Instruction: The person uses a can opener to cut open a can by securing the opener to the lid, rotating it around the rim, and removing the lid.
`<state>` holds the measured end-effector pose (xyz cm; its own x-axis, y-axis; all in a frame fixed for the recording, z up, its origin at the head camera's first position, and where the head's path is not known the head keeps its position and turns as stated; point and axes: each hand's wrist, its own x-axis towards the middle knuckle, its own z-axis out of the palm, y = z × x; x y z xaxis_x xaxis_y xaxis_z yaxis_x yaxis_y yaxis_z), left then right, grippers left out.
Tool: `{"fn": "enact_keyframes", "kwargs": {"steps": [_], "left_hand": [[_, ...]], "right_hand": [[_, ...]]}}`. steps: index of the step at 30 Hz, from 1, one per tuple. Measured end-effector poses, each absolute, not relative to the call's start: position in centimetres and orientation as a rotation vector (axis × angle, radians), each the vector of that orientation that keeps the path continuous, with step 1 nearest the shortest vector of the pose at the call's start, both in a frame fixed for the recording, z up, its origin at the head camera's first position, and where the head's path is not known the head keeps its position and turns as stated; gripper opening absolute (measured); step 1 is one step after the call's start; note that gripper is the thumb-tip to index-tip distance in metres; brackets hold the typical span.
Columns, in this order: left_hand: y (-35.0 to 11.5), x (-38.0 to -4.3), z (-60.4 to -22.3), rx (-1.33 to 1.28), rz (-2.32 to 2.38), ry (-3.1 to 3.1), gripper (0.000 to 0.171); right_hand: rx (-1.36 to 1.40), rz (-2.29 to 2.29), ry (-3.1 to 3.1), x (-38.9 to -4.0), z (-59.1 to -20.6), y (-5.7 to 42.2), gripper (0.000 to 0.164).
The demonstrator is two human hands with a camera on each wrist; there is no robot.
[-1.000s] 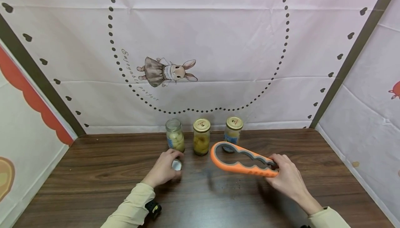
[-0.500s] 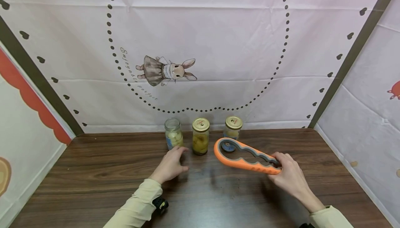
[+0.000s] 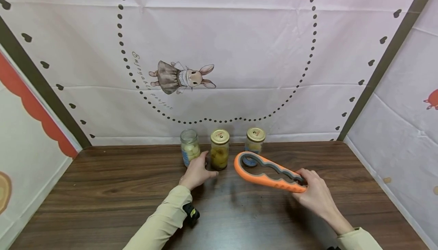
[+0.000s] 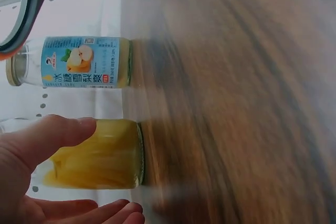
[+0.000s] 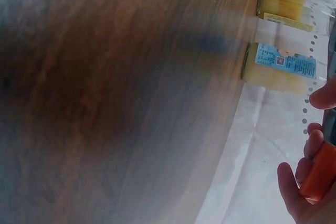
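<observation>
My left hand is at the middle jar, a gold-lidded glass jar of yellow fruit. In the left wrist view its thumb and fingers stand apart on either side of this jar; whether they touch the glass I cannot tell. To the left is a lidless jar with pale pieces in it, partly behind the hand. My right hand grips the handle ends of an orange and grey jar opener, held above the table. Behind its looped end stands a third jar, gold-lidded with a blue label.
The jars stand in a row near the back edge of the dark wooden table. A pale printed cloth rises just behind them. More cloth flanks the table on both sides.
My left hand has left a small, round, white-faced lid it was at and moved right to the middle jar. That lid is now out of sight. The right hand has barely shifted.
</observation>
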<state>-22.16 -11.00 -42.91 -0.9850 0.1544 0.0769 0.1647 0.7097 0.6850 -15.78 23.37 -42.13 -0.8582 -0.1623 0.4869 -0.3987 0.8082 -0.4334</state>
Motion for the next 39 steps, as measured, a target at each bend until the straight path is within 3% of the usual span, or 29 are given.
{"fn": "enact_keyframes", "kwargs": {"steps": [9, 23, 39], "left_hand": [[-10.1, -23.2, -43.2, -0.188, -1.335, -2.839, 0.092], [-8.8, -24.7, -42.6, -0.149, -1.385, -2.687, 0.069], [-8.6, -24.8, -42.8, -0.161, -1.511, -2.629, 0.066]], "right_hand": [[0.425, 0.753, -2.573, -15.7, -42.1, 23.8, 0.032], [0.414, 0.742, -2.574, -15.7, -42.5, 24.0, 0.031], [0.425, 0.740, -2.568, -15.7, -42.7, 24.2, 0.031]]}}
